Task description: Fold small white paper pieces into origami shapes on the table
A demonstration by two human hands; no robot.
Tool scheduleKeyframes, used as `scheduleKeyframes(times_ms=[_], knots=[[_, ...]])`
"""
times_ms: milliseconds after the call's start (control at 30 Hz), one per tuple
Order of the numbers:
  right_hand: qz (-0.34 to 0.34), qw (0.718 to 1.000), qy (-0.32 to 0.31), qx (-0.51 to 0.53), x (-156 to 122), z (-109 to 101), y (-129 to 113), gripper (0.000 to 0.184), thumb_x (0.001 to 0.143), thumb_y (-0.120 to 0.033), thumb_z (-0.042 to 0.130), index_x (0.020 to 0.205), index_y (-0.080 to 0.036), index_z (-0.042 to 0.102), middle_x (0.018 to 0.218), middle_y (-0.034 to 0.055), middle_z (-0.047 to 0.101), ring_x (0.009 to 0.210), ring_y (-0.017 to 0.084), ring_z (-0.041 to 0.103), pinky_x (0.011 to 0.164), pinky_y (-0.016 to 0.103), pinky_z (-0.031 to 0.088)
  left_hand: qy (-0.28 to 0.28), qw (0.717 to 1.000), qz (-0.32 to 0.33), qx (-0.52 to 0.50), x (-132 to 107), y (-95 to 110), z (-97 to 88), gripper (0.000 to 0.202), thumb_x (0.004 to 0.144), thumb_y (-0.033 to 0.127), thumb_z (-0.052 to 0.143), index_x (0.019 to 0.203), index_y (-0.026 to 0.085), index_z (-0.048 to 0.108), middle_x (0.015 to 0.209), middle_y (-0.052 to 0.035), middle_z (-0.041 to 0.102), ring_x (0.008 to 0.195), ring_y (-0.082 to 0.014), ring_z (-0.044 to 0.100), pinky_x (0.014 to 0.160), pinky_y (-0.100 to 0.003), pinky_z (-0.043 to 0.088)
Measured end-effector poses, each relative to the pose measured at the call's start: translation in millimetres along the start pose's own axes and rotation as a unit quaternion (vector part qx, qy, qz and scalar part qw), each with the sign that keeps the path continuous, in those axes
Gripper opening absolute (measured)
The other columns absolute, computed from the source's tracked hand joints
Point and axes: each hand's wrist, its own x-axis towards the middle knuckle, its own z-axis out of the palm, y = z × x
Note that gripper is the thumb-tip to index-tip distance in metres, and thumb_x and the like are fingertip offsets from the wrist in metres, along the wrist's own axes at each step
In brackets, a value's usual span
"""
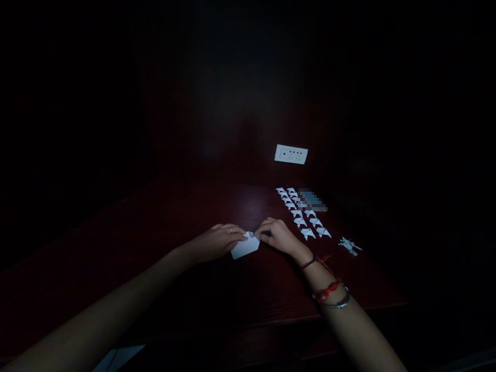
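A small piece of white paper [245, 248] with angled corners lies on the dark red table between my hands. My left hand [217, 241], with a ring on one finger, holds the paper's upper left side, thumb on top of it. Bent fingers of my right hand [278, 235] pinch the upper right corner, where the paper looks folded or raised. Cords and bracelets circle the right wrist. Two rows of small folded white paper pieces [299, 221] lie beyond my right hand, their ends pointed.
A pixelated flat bluish object [313, 200] lies beside the rows. Farther right is a small heap of thin white paper strips [350, 246]. A white wall socket plate [291, 154] sits above the table's back [217, 199]. Surroundings are very dark.
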Motion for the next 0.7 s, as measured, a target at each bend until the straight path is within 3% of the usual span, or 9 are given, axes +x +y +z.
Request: scheduleKeyframes(times_ms=[167,333,500,700], knots=[[-0.054,0.997,-0.045,-0.020,-0.8,1.7,3.8,0.017,0.072,-0.009,0.050,0.079,-0.017,0.063,0.084,0.0027,0.061,0.081,0.011,0.052,0.076,0.023,0.038,0.010,1.000,0.008,0.028,1.5,-0.5,1.1,0.028,0.084,0.025,0.036,0.110,0.031,0.045,0.114,0.0020,0.047,0.105,-0.0162,0.039,0.084,-0.030,0.029],[-0.058,0.996,-0.065,-0.010,-1.0,1.5,4.4,0.019,0.073,-0.008,0.048,0.080,-0.016,0.064,0.088,0.0027,0.060,0.081,0.010,0.054,0.075,0.021,0.040,0.018,0.998,0.015,0.055,2.9,-1.9,4.5,0.026,0.083,0.027,0.038,0.107,0.030,0.048,0.120,0.0022,0.043,0.110,-0.0178,0.035,0.085,-0.031,0.027],[-0.059,0.995,-0.076,-0.014,-0.9,0.9,4.1,0.021,0.072,-0.006,0.048,0.082,-0.016,0.064,0.089,0.0033,0.061,0.081,0.011,0.055,0.076,0.021,0.040,0.001,0.999,0.029,0.044,1.4,1.2,3.3,0.032,0.085,0.025,0.033,0.117,0.029,0.037,0.117,0.0032,0.046,0.108,-0.0144,0.039,0.083,-0.027,0.028],[-0.069,0.994,-0.085,-0.022,-2.8,0.0,4.8,0.025,0.070,-0.004,0.048,0.086,-0.015,0.063,0.091,0.0039,0.060,0.084,0.011,0.054,0.077,0.022,0.040,-0.017,0.995,0.037,0.089,-1.1,-5.9,8.9,0.039,0.085,0.025,0.035,0.122,0.035,0.028,0.123,0.0054,0.041,0.113,-0.0201,0.033,0.082,-0.030,0.027]])
